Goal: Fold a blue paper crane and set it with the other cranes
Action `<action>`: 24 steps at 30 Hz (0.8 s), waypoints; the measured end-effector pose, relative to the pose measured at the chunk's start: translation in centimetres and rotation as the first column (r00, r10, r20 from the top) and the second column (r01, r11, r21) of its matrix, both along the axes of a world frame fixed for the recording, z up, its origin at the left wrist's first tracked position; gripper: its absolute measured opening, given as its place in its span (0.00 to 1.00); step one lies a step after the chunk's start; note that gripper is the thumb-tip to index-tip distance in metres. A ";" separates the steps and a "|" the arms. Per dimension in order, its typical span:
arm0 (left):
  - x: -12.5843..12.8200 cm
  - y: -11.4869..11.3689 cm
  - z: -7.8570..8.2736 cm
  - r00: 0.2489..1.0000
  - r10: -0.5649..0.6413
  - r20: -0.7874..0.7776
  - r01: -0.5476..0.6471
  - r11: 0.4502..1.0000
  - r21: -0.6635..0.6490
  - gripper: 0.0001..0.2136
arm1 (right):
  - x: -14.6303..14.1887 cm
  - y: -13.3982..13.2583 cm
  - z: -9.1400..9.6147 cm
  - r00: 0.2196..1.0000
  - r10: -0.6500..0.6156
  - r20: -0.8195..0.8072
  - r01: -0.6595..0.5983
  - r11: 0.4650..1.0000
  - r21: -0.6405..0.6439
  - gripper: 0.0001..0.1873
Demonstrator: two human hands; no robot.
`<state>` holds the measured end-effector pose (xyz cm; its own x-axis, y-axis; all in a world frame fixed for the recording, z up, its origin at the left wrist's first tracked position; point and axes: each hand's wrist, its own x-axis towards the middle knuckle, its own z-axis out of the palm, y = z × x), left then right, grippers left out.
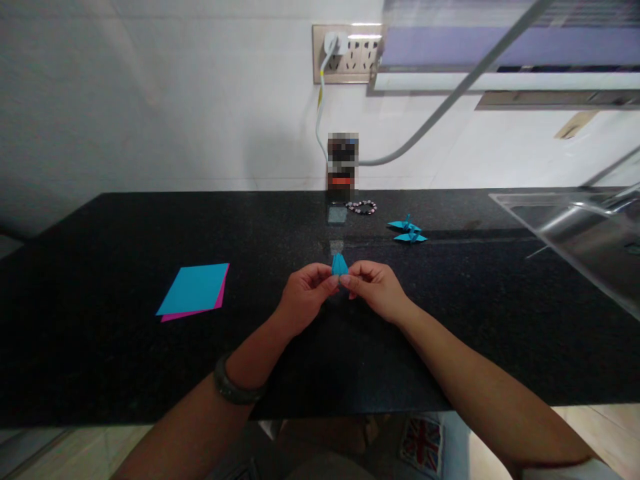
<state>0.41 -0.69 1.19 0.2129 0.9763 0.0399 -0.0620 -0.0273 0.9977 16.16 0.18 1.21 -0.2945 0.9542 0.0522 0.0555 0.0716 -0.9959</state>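
A small blue folded paper (339,264) is pinched between both hands at the middle of the black counter. My left hand (306,293) grips its left side, thumb and fingers pressed together near its lower end. On the opposite side, my right hand (376,287) holds it in the same kind of pinch. The paper is narrow, with creased layers that widen toward the bottom; its lowest part is hidden by the thumbs. Two blue paper cranes (411,237) lie beyond my right hand. Left of my hands is a stack of square paper sheets (194,288), blue on top of pink.
A beaded bracelet (367,208) lies at the back of the black counter (125,373), beside a pixelated object (343,163) against the wall. A steel sink (590,233) is set in at the right. A grey hose (450,100) and a white cord (319,127) hang along the wall.
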 end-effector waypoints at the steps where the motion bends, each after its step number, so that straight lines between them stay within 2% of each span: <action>1: 0.0 0.1 -0.1 1.000 0.010 0.022 -0.011 1.000 0.008 0.10 | 0.0 0.1 -0.1 1.000 0.006 0.006 -0.006 1.000 -0.001 0.13; 4: 0.1 0.2 -0.2 0.996 0.025 0.083 -0.028 0.999 0.037 0.13 | -0.1 0.1 -0.3 0.999 0.009 -0.039 -0.009 1.000 0.002 0.12; 8: 0.1 0.2 -0.1 0.996 0.060 0.061 -0.066 0.993 0.094 0.13 | -0.3 -0.1 -0.5 0.987 -0.104 -0.126 0.115 0.990 0.080 0.14; 13: 0.2 0.1 -0.1 0.998 0.047 0.047 -0.052 0.992 0.116 0.11 | -0.4 0.0 -0.5 0.993 -0.114 -0.039 0.117 0.989 0.094 0.08; 19: 0.1 0.1 -0.4 0.999 0.043 0.001 -0.043 0.988 0.146 0.11 | -0.4 0.1 -0.6 0.991 -0.125 -0.056 0.130 0.986 0.109 0.08; 24: 0.0 0.2 -0.6 0.999 0.040 -0.003 -0.039 0.989 0.144 0.11 | -0.2 0.0 -0.8 0.988 -0.148 0.033 0.138 0.968 0.208 0.06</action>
